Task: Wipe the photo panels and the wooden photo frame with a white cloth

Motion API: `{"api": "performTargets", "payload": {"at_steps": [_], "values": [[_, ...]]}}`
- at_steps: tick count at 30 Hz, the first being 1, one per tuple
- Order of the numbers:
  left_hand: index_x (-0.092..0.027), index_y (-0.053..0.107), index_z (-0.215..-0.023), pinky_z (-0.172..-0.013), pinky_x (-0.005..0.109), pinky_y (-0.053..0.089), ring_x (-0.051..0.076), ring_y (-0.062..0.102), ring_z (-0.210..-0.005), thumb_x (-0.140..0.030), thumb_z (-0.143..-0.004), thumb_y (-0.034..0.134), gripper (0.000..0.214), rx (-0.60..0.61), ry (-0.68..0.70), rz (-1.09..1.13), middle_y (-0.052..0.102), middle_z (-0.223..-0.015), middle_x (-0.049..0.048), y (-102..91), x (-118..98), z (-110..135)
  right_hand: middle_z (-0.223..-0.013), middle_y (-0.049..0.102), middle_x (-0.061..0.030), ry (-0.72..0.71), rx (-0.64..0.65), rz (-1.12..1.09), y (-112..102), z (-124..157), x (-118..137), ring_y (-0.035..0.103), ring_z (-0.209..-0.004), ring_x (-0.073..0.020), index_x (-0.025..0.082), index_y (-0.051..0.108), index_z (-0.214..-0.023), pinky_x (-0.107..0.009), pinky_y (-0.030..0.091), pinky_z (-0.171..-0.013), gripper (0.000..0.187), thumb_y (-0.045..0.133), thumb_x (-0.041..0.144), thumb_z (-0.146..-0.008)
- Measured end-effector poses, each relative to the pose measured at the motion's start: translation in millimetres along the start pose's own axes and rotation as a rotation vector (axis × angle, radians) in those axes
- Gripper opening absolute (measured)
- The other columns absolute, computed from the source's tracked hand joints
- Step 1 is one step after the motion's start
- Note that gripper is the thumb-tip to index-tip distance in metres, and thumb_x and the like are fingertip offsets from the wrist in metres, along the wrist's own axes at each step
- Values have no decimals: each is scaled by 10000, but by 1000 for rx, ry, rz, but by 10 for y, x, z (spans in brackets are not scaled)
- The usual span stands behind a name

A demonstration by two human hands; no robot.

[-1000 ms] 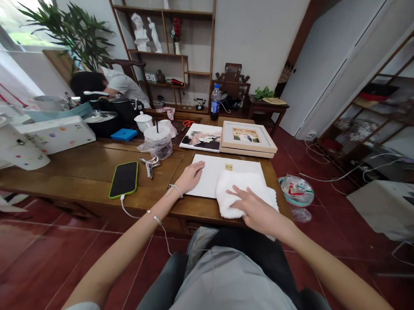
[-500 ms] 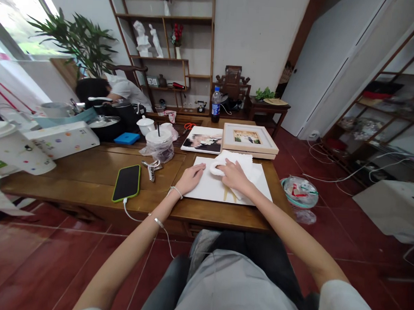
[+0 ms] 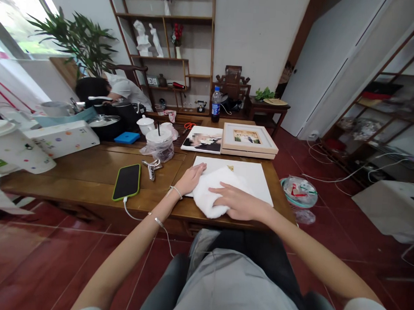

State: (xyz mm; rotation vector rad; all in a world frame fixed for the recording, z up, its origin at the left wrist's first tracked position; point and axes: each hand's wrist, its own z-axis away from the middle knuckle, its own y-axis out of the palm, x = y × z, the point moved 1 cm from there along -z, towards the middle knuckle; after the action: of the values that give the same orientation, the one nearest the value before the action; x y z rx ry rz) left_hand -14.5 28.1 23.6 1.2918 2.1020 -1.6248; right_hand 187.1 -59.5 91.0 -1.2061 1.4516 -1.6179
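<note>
Since your right hand (image 3: 239, 201), fingers splayed open, pulled the cloth (image 3: 207, 187) over the board's (image 3: 258, 177) near edge, wiping nears your flat, open left hand (image 3: 191, 178).

One wide head-worn view looks from the near side of the wooden table (image 3: 91, 167), above it and close, facing forward and down; it reaches from the wearer's lap (image 3: 251, 245) before the table to the shelves (image 3: 186, 20) behind it and the floor (image 3: 330, 240) to its right.
</note>
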Motion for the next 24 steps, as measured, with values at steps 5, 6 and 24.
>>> {"api": "performTargets", "payload": {"at_steps": [5, 6, 24], "values": [[-104, 562, -1163, -1055, 402, 301, 212, 423, -1238, -347, -906, 297, 442, 37, 65, -88, 521, -1276, 124, 42, 54, 10, -1366, 416, -42, 192, -32, -94, -18, 368, -277, 265, -1308, -182, 195, 563, -1117, -412, 219, -1067, 575, 368, -6, -615], [-120, 564, -1162, -1056, 415, 299, 217, 422, -1238, -340, -896, 326, 419, 37, 70, -98, 518, -1281, 118, 48, 64, 11, -1377, 401, -29, 245, -47, -95, 11, 435, -349, 246, -1316, -194, 208, 557, -1126, -423, 234, -1058, 579, 368, 1, -620], [-128, 571, -1144, -1059, 426, 302, 228, 437, -1226, -289, -858, 402, 369, 9, 77, -80, 530, -1266, 126, 73, 111, 14, -1318, 451, -142, 557, -112, 312, 4, 591, -1024, 255, -1299, -305, 126, 567, -1139, -505, 225, -1017, 550, 407, -2, -629]]}}
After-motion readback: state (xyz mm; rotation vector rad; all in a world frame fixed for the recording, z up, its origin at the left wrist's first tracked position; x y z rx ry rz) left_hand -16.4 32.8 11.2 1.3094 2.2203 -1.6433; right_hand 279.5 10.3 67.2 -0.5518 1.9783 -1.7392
